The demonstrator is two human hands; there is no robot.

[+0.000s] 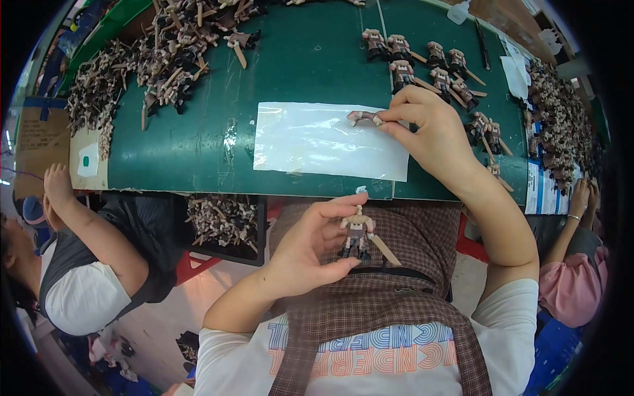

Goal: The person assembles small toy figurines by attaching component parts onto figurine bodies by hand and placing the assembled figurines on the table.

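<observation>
In front of my lap my left hand (307, 247) holds a small toy figure (356, 232) between thumb and fingertips. The figure looks bare-armed, with a brown middle and black boots, and a flat tan blade-like piece (384, 251) slants down beside it. Over the green table my right hand (432, 132) pinches a small curved brown and flesh-coloured part (365, 117) at one end. That part is above the right half of a glossy white sheet (310, 145); whether it touches the sheet I cannot tell.
A large heap of similar figures (172, 49) covers the table's far left. Several figures (401, 72) stand in groups at the right, and another heap (555, 125) lies beyond them. A black bin of parts (224, 224) sits below the edge. Co-workers' arms (99, 224) show on both sides.
</observation>
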